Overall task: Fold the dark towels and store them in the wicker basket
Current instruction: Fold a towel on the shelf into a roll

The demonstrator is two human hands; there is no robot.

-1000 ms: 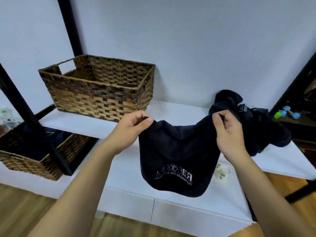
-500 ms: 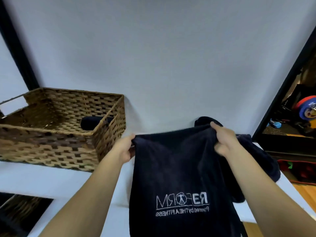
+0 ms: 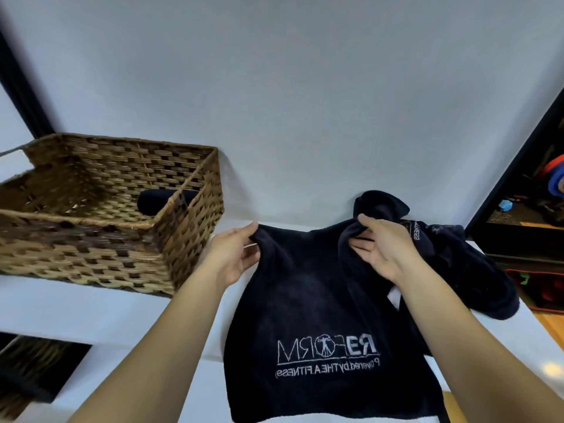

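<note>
The person held a dark towel [image 3: 317, 303] up by its top edge over the white worktop [image 3: 91, 306]. The left hand [image 3: 235, 257] pinched the towel's upper left corner, thumb and fingers [image 3: 251, 232] closed on the cloth. The right hand [image 3: 381, 248] gripped the upper right corner, its fingers curled round a bunched fold of the fabric. Between the two hands the top edge ran almost level, and the towel hung down flat towards the front edge of the worktop. White embroidered lettering [image 3: 328, 354] showed across its lower part, reading mirrored, with a small figure in a circle in the middle of the upper line.

Behind the right hand, by the back right corner of the worktop and against the wall [image 3: 290, 87], lay a heap of more dark towels [image 3: 451, 264], crumpled, one of them with pale stitching on its edge. The held towel overlapped this heap in the view; whether they touched could not be told.

The wicker basket [image 3: 100, 248] stood on the left part of the worktop, near the back edge, just beside the left hand. Inside it, against its right wall, lay a rolled dark towel [image 3: 161, 201]. Below the worktop's left front edge a second wicker basket [image 3: 27, 370] showed in part.
</note>
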